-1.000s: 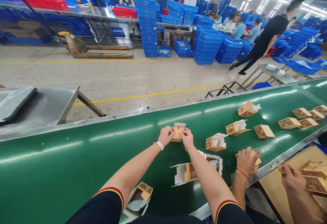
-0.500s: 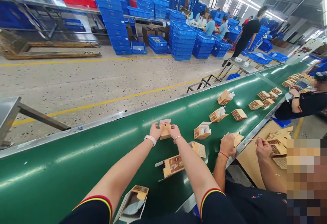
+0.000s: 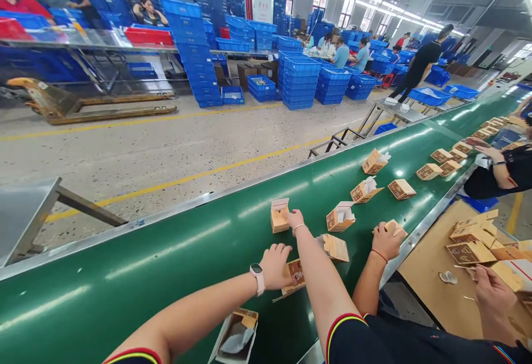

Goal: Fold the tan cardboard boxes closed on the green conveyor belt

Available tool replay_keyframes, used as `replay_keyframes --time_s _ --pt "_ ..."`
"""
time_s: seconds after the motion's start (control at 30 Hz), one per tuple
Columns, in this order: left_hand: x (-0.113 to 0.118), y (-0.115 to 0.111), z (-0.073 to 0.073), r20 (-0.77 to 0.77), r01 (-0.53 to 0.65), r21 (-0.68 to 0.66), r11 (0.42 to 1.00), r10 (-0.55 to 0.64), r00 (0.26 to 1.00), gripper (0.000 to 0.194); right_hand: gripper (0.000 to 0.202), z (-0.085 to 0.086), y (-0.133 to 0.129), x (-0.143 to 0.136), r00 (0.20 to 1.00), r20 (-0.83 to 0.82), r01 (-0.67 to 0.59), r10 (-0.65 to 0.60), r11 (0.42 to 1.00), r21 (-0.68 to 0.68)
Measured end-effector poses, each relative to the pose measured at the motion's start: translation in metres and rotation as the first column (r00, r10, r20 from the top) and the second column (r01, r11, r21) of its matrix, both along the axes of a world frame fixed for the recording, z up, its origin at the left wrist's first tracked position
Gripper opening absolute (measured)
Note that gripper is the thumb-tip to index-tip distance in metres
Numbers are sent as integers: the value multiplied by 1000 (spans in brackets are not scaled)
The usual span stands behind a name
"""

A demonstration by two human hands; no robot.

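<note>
On the green conveyor, a small cardboard box (image 3: 279, 220) stands with its top flap raised. My right hand (image 3: 296, 220) is at its right side, fingers curled against the edge. My left hand (image 3: 275, 267) reaches over the end of a printed brown box (image 3: 296, 273) lying on the belt, its thumb and fingers apart. My right forearm partly covers that box and another open carton (image 3: 336, 247) beside it. Close to my body sits an open box (image 3: 239, 339) with a clear plastic bag inside.
Along the green belt (image 3: 166, 275) stand several more boxes, some with white inserts (image 3: 341, 217). To my right a co-worker's hand (image 3: 388, 239) holds a box, and the other hand (image 3: 492, 292) is over a cardboard-topped table (image 3: 428, 264). Blue crates (image 3: 191, 48) are stacked across the aisle.
My left hand has let go of the small box and moved down and right to the printed box. My right hand stays at the small box. The view has shifted slightly.
</note>
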State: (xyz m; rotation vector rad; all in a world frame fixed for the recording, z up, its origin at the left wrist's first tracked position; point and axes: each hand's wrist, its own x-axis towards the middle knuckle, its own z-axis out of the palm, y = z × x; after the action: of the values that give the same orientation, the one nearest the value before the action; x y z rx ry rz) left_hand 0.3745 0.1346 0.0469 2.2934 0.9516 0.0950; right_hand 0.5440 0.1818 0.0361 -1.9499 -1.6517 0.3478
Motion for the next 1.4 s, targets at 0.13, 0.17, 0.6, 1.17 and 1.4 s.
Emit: replay_keyframes --time_s 0.13,0.17,0.6,1.17,1.4 --pt "18 -24 -2 -221 103 -49 993 -112 969 73 30 9 -17 19 996 -39 85 -86 996 -26" --pt "19 -25 0 -245 133 -62 989 -145 959 67 31 11 -23 22 993 -48 107 -109 994 -38" --pt "-108 91 45 -605 151 91 984 -66 793 57 75 13 -70 49 943 327 112 64 864 -490" --pt "-32 41 -70 344 -145 199 969 69 936 55 60 -75 -62 -33 967 -254 57 1 974 219" --pt "-15 56 -73 335 -232 219 948 150 930 46 41 -64 -50 -3 997 -79 -12 23 990 143"
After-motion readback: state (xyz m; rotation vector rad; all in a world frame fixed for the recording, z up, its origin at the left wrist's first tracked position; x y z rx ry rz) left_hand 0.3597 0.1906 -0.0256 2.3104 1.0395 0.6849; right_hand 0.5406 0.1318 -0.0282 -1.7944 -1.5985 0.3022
